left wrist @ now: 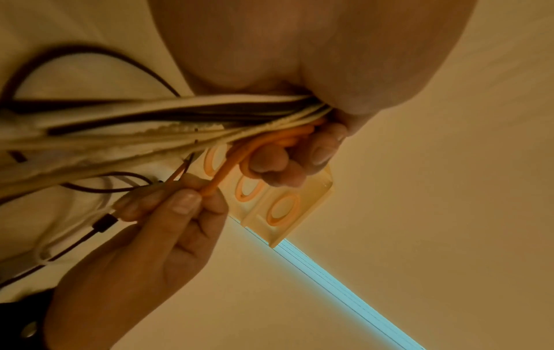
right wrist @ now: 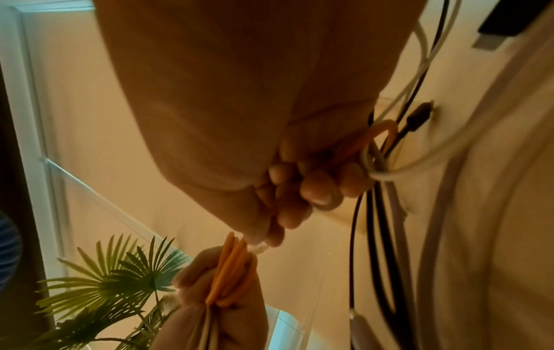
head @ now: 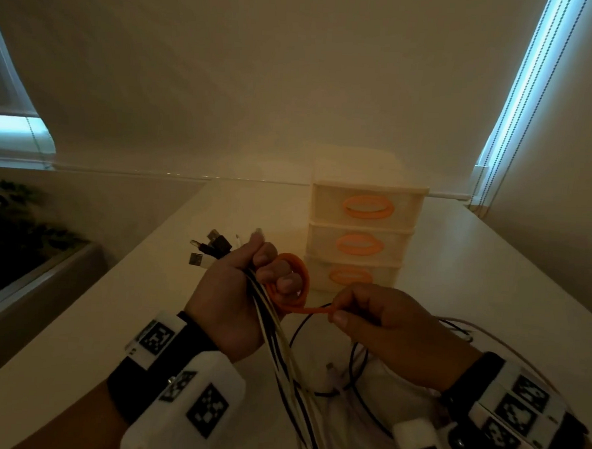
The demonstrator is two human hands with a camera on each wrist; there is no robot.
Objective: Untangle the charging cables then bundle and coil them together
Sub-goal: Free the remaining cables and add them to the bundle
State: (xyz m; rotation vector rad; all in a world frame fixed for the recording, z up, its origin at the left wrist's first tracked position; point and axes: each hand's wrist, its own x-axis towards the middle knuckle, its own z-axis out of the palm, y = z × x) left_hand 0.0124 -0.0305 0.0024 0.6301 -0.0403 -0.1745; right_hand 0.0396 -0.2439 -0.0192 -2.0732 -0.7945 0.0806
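Your left hand (head: 231, 289) and right hand (head: 385, 328) are bare. Each wrist wears a black band (head: 468, 374) carrying white blocks (head: 189, 411) printed with black-and-white square markers; a small metal screw shows on each rig.

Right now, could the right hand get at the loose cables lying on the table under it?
Probably not yet: the right hand pinches the orange cable that runs to the left hand. The loose cables lie just below it with nothing between, so letting go would free it.
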